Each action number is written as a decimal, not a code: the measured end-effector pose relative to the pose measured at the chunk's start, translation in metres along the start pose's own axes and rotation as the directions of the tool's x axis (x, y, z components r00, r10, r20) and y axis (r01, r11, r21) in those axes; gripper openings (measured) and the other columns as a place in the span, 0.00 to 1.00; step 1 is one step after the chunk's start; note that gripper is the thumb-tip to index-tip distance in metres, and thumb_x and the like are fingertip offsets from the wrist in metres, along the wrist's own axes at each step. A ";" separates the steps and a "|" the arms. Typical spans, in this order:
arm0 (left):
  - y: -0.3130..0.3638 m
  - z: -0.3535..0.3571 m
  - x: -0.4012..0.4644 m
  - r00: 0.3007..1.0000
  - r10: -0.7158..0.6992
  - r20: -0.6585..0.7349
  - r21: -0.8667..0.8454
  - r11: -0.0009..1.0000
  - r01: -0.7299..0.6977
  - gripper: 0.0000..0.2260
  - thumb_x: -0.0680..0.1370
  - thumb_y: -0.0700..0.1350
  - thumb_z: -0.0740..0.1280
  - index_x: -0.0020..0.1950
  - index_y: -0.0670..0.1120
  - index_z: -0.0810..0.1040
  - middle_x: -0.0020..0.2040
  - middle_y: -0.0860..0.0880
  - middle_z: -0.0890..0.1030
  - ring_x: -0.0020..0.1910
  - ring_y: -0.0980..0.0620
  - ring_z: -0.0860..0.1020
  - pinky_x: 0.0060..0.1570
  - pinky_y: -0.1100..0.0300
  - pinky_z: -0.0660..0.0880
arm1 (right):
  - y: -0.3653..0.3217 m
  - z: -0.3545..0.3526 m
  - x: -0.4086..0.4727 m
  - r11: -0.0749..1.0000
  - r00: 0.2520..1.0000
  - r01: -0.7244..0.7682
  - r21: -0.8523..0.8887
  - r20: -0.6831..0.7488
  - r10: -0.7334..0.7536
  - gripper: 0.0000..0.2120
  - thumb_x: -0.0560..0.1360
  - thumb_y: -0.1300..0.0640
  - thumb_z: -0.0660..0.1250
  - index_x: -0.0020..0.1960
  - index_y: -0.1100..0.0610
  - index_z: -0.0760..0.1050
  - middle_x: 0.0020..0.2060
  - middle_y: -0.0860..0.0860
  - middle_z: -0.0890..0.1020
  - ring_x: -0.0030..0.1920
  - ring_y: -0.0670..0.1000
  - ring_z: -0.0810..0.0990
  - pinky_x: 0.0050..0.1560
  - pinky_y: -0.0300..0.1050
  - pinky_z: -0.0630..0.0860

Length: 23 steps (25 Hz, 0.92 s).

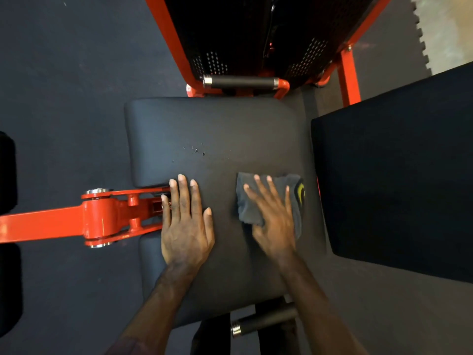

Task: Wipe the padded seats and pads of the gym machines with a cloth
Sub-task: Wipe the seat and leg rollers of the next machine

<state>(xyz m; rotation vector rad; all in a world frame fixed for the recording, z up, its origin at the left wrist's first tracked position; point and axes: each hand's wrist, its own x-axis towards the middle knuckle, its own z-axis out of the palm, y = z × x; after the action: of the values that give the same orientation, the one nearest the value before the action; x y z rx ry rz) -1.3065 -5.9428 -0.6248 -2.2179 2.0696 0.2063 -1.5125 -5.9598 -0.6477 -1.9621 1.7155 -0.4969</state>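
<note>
A grey cloth was pressed onto the black padded seat by the flat, straight-fingered right hand; the left hand was rested open alongside.

One head-worn wide-angle view looks almost straight down, close above the padded seat; forearms enter from 6 o'clock; the orange frame lies toward 12 o'clock, the back pad toward 3 o'clock.
</note>
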 end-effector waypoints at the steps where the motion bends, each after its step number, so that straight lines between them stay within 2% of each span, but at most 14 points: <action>1: 0.000 0.000 0.000 1.000 0.000 -0.004 0.006 1.000 0.000 0.31 0.87 0.52 0.51 0.86 0.40 0.48 0.86 0.39 0.44 0.86 0.41 0.44 0.82 0.39 0.54 | 0.014 -0.003 0.017 0.999 1.000 -0.023 -0.034 -0.017 0.022 0.45 0.63 0.62 0.66 0.81 0.47 0.67 0.83 0.47 0.62 0.84 0.52 0.54 0.82 0.68 0.48; 3: 0.001 -0.001 0.000 1.000 -0.002 -0.002 0.004 1.000 0.002 0.31 0.87 0.52 0.52 0.86 0.40 0.48 0.86 0.39 0.44 0.86 0.41 0.44 0.82 0.39 0.54 | 0.040 -0.009 0.026 0.971 0.965 -0.237 -0.026 -0.118 0.233 0.46 0.63 0.64 0.67 0.81 0.46 0.66 0.83 0.47 0.62 0.84 0.52 0.55 0.81 0.69 0.49; 4: 0.001 -0.002 0.000 1.000 -0.002 -0.002 0.001 1.000 0.002 0.31 0.87 0.52 0.52 0.86 0.40 0.48 0.86 0.39 0.44 0.86 0.41 0.44 0.82 0.39 0.54 | 0.040 -0.009 0.016 0.932 0.918 -0.363 0.004 -0.170 0.359 0.45 0.64 0.63 0.67 0.81 0.47 0.66 0.83 0.48 0.63 0.84 0.52 0.56 0.81 0.70 0.51; 6: 0.001 -0.004 0.000 1.000 -0.007 0.011 -0.001 1.000 0.007 0.31 0.87 0.52 0.52 0.86 0.40 0.48 0.86 0.40 0.43 0.86 0.41 0.44 0.82 0.39 0.54 | 0.016 -0.001 -0.016 0.887 0.867 -0.461 0.022 -0.201 0.456 0.45 0.63 0.58 0.64 0.81 0.47 0.66 0.83 0.49 0.63 0.84 0.53 0.56 0.80 0.71 0.51; 8: 0.000 -0.005 0.000 1.000 -0.003 0.019 -0.007 1.000 0.003 0.31 0.87 0.53 0.52 0.86 0.40 0.48 0.86 0.40 0.43 0.86 0.41 0.43 0.82 0.39 0.54 | -0.009 0.005 -0.036 0.931 0.925 -0.364 0.017 -0.108 0.364 0.46 0.63 0.59 0.65 0.81 0.47 0.66 0.83 0.48 0.61 0.85 0.53 0.53 0.81 0.70 0.48; 10: 0.000 -0.005 0.000 1.000 0.004 0.017 -0.001 1.000 -0.004 0.31 0.87 0.53 0.51 0.86 0.40 0.48 0.86 0.40 0.43 0.86 0.41 0.44 0.82 0.39 0.54 | 0.005 0.000 -0.016 0.984 0.983 -0.174 0.027 -0.061 0.175 0.45 0.63 0.62 0.66 0.81 0.47 0.67 0.83 0.47 0.62 0.85 0.52 0.53 0.82 0.68 0.46; 11: 0.000 -0.004 0.000 1.000 0.002 0.013 0.002 1.000 -0.002 0.31 0.87 0.53 0.51 0.86 0.40 0.48 0.86 0.40 0.43 0.86 0.41 0.44 0.82 0.39 0.54 | 0.024 -0.005 0.002 0.992 0.989 -0.129 0.005 -0.065 0.129 0.45 0.63 0.62 0.66 0.80 0.47 0.68 0.83 0.47 0.63 0.84 0.52 0.55 0.82 0.67 0.47; 13: 0.000 -0.003 0.000 1.000 -0.004 0.008 -0.007 1.000 0.004 0.31 0.87 0.53 0.51 0.86 0.40 0.48 0.86 0.40 0.44 0.86 0.42 0.43 0.82 0.39 0.54 | 0.067 -0.015 0.026 0.983 0.974 -0.182 -0.009 -0.136 0.179 0.43 0.65 0.63 0.65 0.80 0.48 0.69 0.82 0.49 0.65 0.83 0.53 0.59 0.81 0.68 0.53; 15: 0.000 -0.003 0.000 1.000 0.002 0.007 -0.019 1.000 -0.002 0.31 0.87 0.53 0.50 0.86 0.40 0.47 0.86 0.40 0.43 0.86 0.42 0.43 0.82 0.39 0.54 | 0.080 -0.020 0.018 0.941 0.915 -0.331 0.074 -0.218 0.339 0.38 0.69 0.63 0.63 0.80 0.50 0.69 0.80 0.52 0.68 0.82 0.56 0.62 0.78 0.68 0.61; 17: -0.001 -0.004 0.000 1.000 0.001 0.013 -0.026 1.000 0.000 0.31 0.87 0.53 0.50 0.86 0.40 0.46 0.86 0.40 0.43 0.86 0.42 0.43 0.82 0.39 0.54 | 0.055 -0.011 -0.005 0.913 0.888 -0.404 0.060 -0.213 0.408 0.39 0.69 0.62 0.63 0.80 0.50 0.68 0.81 0.52 0.66 0.83 0.56 0.60 0.80 0.69 0.58; 18: -0.001 -0.005 0.000 1.000 -0.004 0.018 -0.033 0.999 0.004 0.31 0.87 0.53 0.50 0.86 0.40 0.46 0.86 0.40 0.42 0.86 0.41 0.43 0.82 0.39 0.54 | 0.038 -0.007 -0.016 0.925 0.909 -0.379 0.030 -0.177 0.378 0.41 0.67 0.62 0.64 0.81 0.48 0.67 0.82 0.50 0.65 0.83 0.55 0.58 0.81 0.68 0.53; 20: -0.001 -0.005 -0.001 1.000 -0.003 0.022 -0.037 0.999 0.004 0.31 0.87 0.54 0.49 0.86 0.40 0.46 0.86 0.40 0.42 0.86 0.41 0.43 0.82 0.39 0.54 | 0.033 -0.010 -0.014 0.979 0.976 -0.200 0.044 -0.073 0.203 0.44 0.64 0.63 0.64 0.80 0.48 0.68 0.82 0.48 0.64 0.84 0.53 0.55 0.83 0.65 0.47; 21: -0.001 -0.004 -0.001 1.000 -0.002 0.023 -0.038 0.999 0.003 0.31 0.87 0.54 0.49 0.86 0.40 0.46 0.86 0.40 0.42 0.86 0.41 0.43 0.82 0.39 0.54 | 0.044 -0.016 0.000 0.993 0.992 -0.115 0.032 -0.045 0.116 0.43 0.64 0.64 0.64 0.79 0.48 0.69 0.82 0.48 0.64 0.84 0.53 0.56 0.83 0.64 0.47; 23: -0.001 -0.004 0.000 1.000 -0.001 0.017 -0.030 1.000 0.002 0.31 0.87 0.54 0.49 0.86 0.40 0.46 0.86 0.40 0.42 0.86 0.41 0.43 0.82 0.39 0.54 | 0.084 -0.026 0.035 0.996 0.993 -0.090 0.011 -0.070 0.091 0.40 0.67 0.66 0.62 0.79 0.50 0.70 0.81 0.52 0.66 0.83 0.55 0.61 0.83 0.61 0.52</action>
<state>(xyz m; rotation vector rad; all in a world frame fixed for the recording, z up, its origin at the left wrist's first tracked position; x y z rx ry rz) -1.3049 -5.9433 -0.6213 -2.2266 2.0694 0.2572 -1.5902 -6.0058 -0.6757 -1.8722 1.8335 -0.5454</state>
